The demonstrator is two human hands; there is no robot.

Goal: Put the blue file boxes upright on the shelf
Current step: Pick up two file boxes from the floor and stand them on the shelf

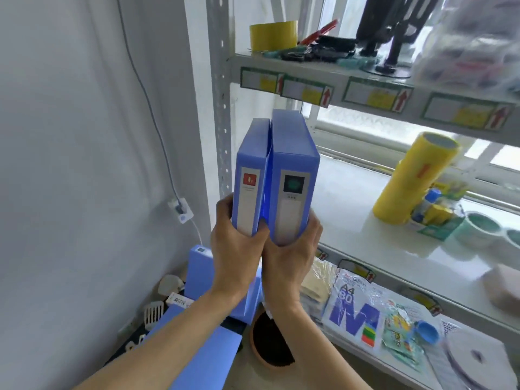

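Observation:
Two blue file boxes stand upright side by side, held in the air at the left end of the white middle shelf (365, 220). The narrower left box (251, 164) has a red logo on its spine, and my left hand (236, 249) grips its lower end. The wider right box (294, 170) has a green logo, and my right hand (292, 257) grips it from below. Their bottoms are level with the shelf's front edge; I cannot tell whether they rest on it. More blue file boxes (202, 277) lie below, behind my forearms.
A grey shelf post (222, 108) rises just left of the boxes. A yellow roll (413, 175), glue bottles and tape rolls (478, 229) sit on the right of the middle shelf. The upper shelf holds yellow tape (273, 35) and tools. The lower shelf holds an A4 paper pack (351, 311).

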